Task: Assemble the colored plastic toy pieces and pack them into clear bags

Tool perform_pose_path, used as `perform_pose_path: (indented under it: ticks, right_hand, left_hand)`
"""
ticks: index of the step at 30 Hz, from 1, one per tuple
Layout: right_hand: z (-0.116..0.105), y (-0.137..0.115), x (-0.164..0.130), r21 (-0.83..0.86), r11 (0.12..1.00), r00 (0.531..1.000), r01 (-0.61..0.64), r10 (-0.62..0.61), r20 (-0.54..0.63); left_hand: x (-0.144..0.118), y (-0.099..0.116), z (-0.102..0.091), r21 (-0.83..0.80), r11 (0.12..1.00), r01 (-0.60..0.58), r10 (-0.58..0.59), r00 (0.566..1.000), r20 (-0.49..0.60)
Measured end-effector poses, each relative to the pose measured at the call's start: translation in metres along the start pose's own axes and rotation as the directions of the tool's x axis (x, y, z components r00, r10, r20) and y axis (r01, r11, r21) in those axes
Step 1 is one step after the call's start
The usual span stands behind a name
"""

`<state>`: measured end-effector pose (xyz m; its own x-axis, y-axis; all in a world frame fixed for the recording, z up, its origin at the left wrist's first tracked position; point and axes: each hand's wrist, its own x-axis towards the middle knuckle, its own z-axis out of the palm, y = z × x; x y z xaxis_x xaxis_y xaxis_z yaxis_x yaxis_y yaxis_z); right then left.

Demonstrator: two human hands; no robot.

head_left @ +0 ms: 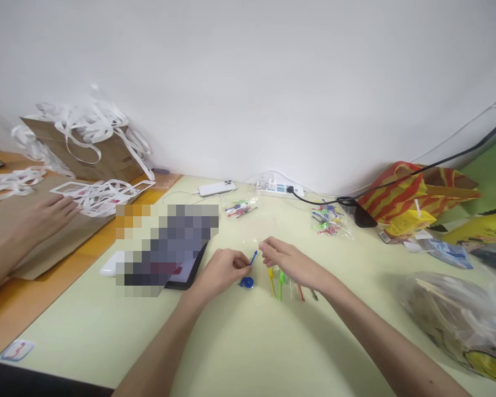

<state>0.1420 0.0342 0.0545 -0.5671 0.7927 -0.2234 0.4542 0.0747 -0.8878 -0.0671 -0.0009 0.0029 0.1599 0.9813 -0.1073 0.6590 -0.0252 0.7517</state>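
My left hand (227,268) pinches a thin blue plastic arrow (253,257) between thumb and fingertips, its pointed head up. Just below those fingers lies a round blue plastic disc (248,283) on the pale green table. My right hand (284,255) hovers close to the arrow's head, its thumb and fingertips drawn together; what they hold, if anything, is too small to tell. Under the right hand are a yellow plastic arrow (271,283), a green one (280,286), a red one (301,293) and a dark one (314,295), laid in a row.
Small clear bags of coloured pieces lie behind, one left (240,208) and one right (329,219). A power strip (280,188) and phone (217,188) stand by the wall. A tablet (186,275) is at left, partly blurred. Another person's hand (52,218) touches white straps (103,197). Bags crowd the right.
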Motion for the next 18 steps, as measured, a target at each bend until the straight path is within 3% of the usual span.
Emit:
perform_pose_path:
  ticks: [4,8,10,12,18]
  right_hand:
    - [-0.012,0.025,-0.022,-0.092,0.982,0.966,0.167,-0.181,-0.186]
    - [-0.02,0.07,-0.041,-0.425,0.87,0.8,0.248,-0.431,-0.417]
    - [-0.022,0.09,-0.047,-0.517,0.813,0.724,0.27,-0.525,-0.448]
    - [-0.022,0.1,-0.05,-0.554,0.781,0.683,0.289,-0.574,-0.451]
    - [-0.018,0.093,-0.051,-0.582,0.752,0.635,0.311,-0.619,-0.461]
  left_hand:
    - [-0.002,-0.001,0.0,-0.009,1.0,-0.001,0.001,0.999,0.035]
    - [-0.006,-0.001,-0.008,-0.025,1.0,0.002,0.0,0.997,0.074]
    - [-0.008,-0.002,-0.014,-0.01,0.999,-0.033,0.034,0.993,0.115]
    - [-0.01,-0.003,-0.019,0.032,0.995,-0.093,0.087,0.982,0.167]
    - [-0.01,0.001,-0.02,0.142,0.976,-0.166,0.134,0.968,0.211]
